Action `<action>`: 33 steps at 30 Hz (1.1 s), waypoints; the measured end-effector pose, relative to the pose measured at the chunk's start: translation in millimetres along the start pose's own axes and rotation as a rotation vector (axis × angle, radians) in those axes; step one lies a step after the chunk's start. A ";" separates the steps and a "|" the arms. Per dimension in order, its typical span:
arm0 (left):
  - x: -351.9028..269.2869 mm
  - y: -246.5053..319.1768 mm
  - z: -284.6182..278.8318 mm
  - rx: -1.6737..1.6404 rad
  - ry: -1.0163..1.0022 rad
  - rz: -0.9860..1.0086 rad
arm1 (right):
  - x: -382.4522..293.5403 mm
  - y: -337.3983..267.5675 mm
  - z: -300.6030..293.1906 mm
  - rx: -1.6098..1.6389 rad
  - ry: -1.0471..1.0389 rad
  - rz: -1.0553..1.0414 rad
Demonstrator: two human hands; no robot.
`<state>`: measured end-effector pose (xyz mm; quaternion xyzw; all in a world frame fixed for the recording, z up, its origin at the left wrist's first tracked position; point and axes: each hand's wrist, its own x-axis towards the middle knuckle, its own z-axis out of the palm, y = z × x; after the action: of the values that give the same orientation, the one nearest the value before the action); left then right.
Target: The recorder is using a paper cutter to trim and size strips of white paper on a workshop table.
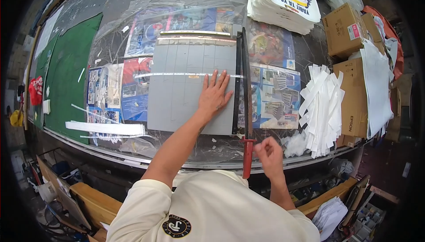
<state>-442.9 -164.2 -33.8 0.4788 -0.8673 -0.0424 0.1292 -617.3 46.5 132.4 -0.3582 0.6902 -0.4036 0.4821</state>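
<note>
A guillotine paper cutter with a grey gridded bed (179, 105) lies before me. My left hand (215, 94) rests flat on the bed, palm down and fingers slightly spread, with fingertips at a narrow printed strip (169, 74). That strip runs across the bed to the cutter's black blade arm (246, 102), which lies down along the right edge. Just right of the arm's red handle (247, 159) is my right hand (270, 155), its fingers curled and blurred. Whether it pinches something small cannot be made out.
White strips (104, 128) lie at front left, by a green mat (74, 75). On the right are a heap of white strips (322, 109) and cardboard boxes (348, 89). A stack of printed white sheets (282, 2) stands at the back. Printed posters (275, 99) lie under plastic.
</note>
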 end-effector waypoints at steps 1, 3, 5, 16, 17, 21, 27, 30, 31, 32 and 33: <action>0.4 0.3 0.0 0.007 -0.004 0.003 | -11.4 1.6 2.9 0.082 -0.074 -0.018; 1.6 0.6 0.1 0.011 -0.012 0.014 | -20.4 5.5 7.7 0.168 -0.139 -0.032; 2.6 1.9 -0.2 0.011 0.030 0.027 | -22.5 10.6 10.7 0.361 -0.207 0.214; 3.8 3.2 -6.6 -0.024 0.009 0.024 | 4.6 130.1 33.6 0.055 -0.209 0.256; 2.7 3.3 -4.8 -0.032 0.021 0.026 | 2.6 129.5 30.0 0.056 -0.208 0.251; 4.2 1.0 -5.4 -0.055 -0.003 0.020 | -7.8 50.4 23.9 0.467 -0.103 0.119; 1.9 1.6 -9.0 -0.040 -0.005 0.007 | 79.2 56.4 21.5 0.209 0.072 0.061; 2.3 11.9 -10.6 -0.042 -0.031 0.045 | 156.7 84.9 34.1 0.037 0.194 -0.208; 0.0 15.2 -9.2 -0.039 -0.033 0.046 | 178.1 86.0 38.3 0.056 0.205 -0.219; -1.5 18.8 -6.6 -0.049 -0.034 0.055 | 197.4 84.1 42.3 0.075 0.217 -0.231; -2.1 21.6 -4.3 -0.058 -0.034 0.064 | 213.7 81.4 45.7 0.078 0.214 -0.232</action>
<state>-458.3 -150.5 -25.8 0.4462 -0.8826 -0.0716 0.1296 -641.7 -118.1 -31.0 -0.3716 0.6755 -0.5189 0.3693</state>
